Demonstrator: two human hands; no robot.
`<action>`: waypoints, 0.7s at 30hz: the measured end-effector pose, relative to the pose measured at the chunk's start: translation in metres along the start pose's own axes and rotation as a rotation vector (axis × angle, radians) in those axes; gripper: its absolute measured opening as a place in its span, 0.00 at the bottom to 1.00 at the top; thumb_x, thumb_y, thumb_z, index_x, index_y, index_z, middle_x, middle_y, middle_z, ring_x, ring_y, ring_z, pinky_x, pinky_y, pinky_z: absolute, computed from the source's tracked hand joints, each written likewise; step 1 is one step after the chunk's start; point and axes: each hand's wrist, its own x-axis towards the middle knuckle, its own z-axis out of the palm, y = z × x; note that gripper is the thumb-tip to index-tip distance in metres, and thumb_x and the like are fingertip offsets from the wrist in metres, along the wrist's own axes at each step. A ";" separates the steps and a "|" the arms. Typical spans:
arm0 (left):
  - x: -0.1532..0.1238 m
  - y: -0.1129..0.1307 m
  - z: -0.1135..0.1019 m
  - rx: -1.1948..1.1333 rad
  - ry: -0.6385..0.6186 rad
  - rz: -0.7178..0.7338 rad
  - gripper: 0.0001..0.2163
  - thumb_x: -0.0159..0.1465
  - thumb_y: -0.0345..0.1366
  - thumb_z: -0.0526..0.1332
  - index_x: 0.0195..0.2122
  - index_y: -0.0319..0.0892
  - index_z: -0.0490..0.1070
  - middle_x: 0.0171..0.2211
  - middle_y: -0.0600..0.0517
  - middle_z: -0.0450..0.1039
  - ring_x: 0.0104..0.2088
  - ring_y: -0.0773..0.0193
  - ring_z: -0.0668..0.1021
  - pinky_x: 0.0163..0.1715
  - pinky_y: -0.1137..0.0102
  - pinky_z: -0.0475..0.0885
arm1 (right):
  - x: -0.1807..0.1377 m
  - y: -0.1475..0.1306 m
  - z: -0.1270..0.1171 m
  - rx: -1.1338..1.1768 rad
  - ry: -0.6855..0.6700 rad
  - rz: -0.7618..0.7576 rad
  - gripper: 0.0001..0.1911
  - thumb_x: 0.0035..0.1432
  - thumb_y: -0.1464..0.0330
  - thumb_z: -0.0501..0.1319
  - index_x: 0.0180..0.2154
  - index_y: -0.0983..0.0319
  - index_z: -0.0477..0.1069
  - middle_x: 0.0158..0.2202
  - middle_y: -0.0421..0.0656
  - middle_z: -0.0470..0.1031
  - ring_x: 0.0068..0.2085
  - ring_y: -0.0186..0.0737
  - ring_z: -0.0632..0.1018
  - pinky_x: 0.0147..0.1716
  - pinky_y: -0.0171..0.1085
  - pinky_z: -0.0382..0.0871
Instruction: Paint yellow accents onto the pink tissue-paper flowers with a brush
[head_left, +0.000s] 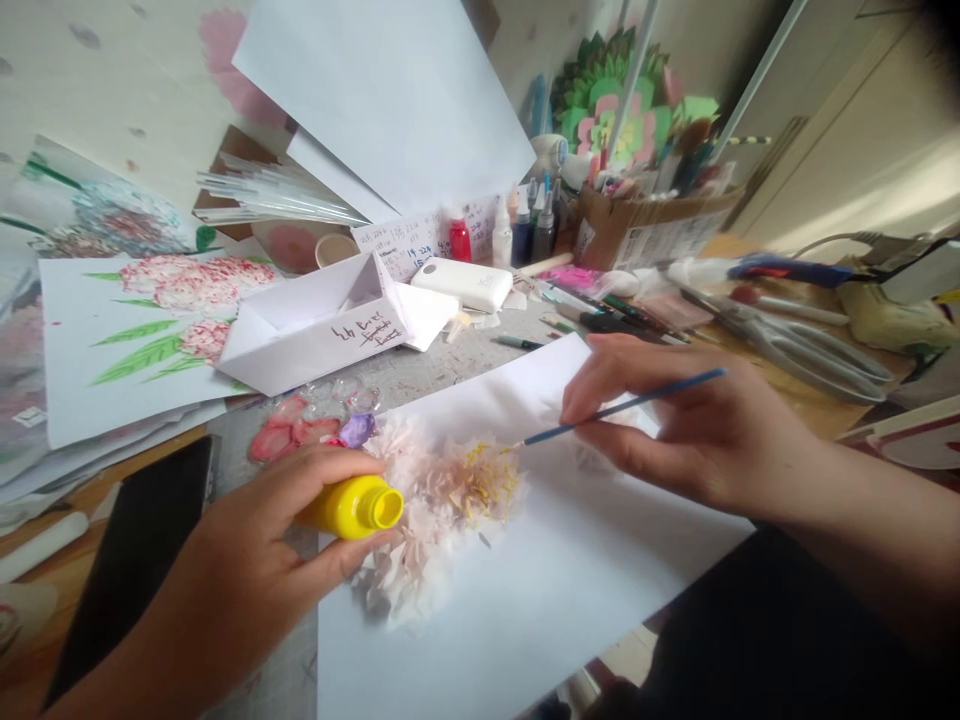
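Observation:
My left hand (277,530) is wrapped round a small yellow paint bottle (352,508), tilted with its uncapped mouth toward the right. Between the thumb and fingers of my right hand (660,420) is a thin blue paintbrush (622,408). Its tip is at the edge of a pale pink ruffled paper flower (480,480), which carries yellow marks. More pale, unmarked paper flowers (412,570) lie beside it, close to the left hand. They all rest on a white paper sheet (540,590).
A white folded paper box (315,335) and a painted flower sheet (150,350) lie at left, near a black phone (142,560). Behind stand a red bottle (459,238) and a cardboard box (645,225) of tools. Large scissors (795,345) lie at right.

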 end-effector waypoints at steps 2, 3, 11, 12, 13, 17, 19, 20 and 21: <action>0.001 0.001 0.000 0.009 0.016 0.015 0.16 0.61 0.58 0.60 0.40 0.55 0.72 0.34 0.61 0.82 0.30 0.66 0.83 0.27 0.79 0.74 | 0.000 0.000 -0.001 0.002 0.002 0.005 0.05 0.56 0.74 0.63 0.33 0.59 0.75 0.31 0.41 0.81 0.34 0.38 0.80 0.39 0.40 0.74; 0.001 0.001 0.000 0.017 0.005 0.023 0.16 0.61 0.58 0.60 0.40 0.55 0.72 0.34 0.62 0.82 0.30 0.67 0.83 0.27 0.79 0.74 | 0.000 0.000 -0.001 0.005 -0.001 0.003 0.05 0.56 0.74 0.63 0.33 0.58 0.75 0.31 0.42 0.81 0.34 0.38 0.80 0.39 0.40 0.74; 0.000 0.000 0.001 0.051 -0.001 0.022 0.17 0.62 0.60 0.57 0.41 0.55 0.70 0.35 0.61 0.81 0.32 0.67 0.83 0.27 0.81 0.75 | 0.000 0.002 -0.001 -0.015 -0.009 0.000 0.06 0.56 0.75 0.63 0.33 0.57 0.75 0.31 0.41 0.82 0.33 0.38 0.80 0.41 0.41 0.74; -0.001 -0.001 0.001 0.055 -0.006 0.027 0.17 0.62 0.60 0.58 0.42 0.55 0.70 0.36 0.61 0.81 0.32 0.68 0.83 0.27 0.81 0.75 | 0.000 0.002 -0.001 -0.016 -0.012 -0.004 0.06 0.56 0.75 0.63 0.33 0.57 0.75 0.31 0.41 0.82 0.34 0.38 0.80 0.41 0.41 0.74; -0.001 -0.002 0.001 0.058 -0.019 0.033 0.16 0.62 0.59 0.58 0.42 0.55 0.70 0.36 0.61 0.81 0.32 0.68 0.83 0.27 0.81 0.74 | 0.000 0.002 -0.001 -0.017 -0.017 -0.007 0.06 0.56 0.75 0.63 0.34 0.57 0.75 0.31 0.41 0.82 0.34 0.38 0.80 0.41 0.41 0.74; -0.002 -0.005 0.002 0.074 -0.025 0.034 0.16 0.62 0.58 0.59 0.44 0.55 0.69 0.37 0.61 0.81 0.32 0.68 0.83 0.28 0.81 0.75 | -0.001 0.002 -0.003 -0.028 -0.028 -0.007 0.07 0.56 0.75 0.63 0.33 0.57 0.75 0.31 0.40 0.82 0.34 0.38 0.79 0.41 0.41 0.72; -0.003 -0.007 0.002 0.076 -0.025 0.047 0.17 0.62 0.58 0.60 0.44 0.54 0.69 0.36 0.60 0.81 0.32 0.67 0.83 0.29 0.81 0.75 | -0.001 0.002 -0.004 -0.027 -0.021 -0.003 0.07 0.56 0.75 0.63 0.33 0.57 0.75 0.31 0.41 0.81 0.34 0.38 0.79 0.41 0.42 0.72; -0.003 -0.007 0.001 0.076 -0.025 0.056 0.16 0.62 0.57 0.60 0.43 0.54 0.69 0.36 0.60 0.81 0.32 0.67 0.83 0.30 0.81 0.75 | -0.001 0.002 -0.004 -0.022 -0.015 -0.002 0.07 0.56 0.75 0.63 0.33 0.58 0.74 0.31 0.41 0.81 0.34 0.38 0.79 0.41 0.42 0.72; -0.003 -0.007 0.001 0.074 -0.028 0.065 0.16 0.62 0.57 0.60 0.43 0.54 0.69 0.35 0.61 0.81 0.31 0.68 0.83 0.29 0.81 0.75 | -0.001 0.002 -0.004 -0.015 -0.016 -0.001 0.07 0.56 0.75 0.63 0.33 0.58 0.75 0.31 0.41 0.81 0.34 0.38 0.79 0.41 0.42 0.72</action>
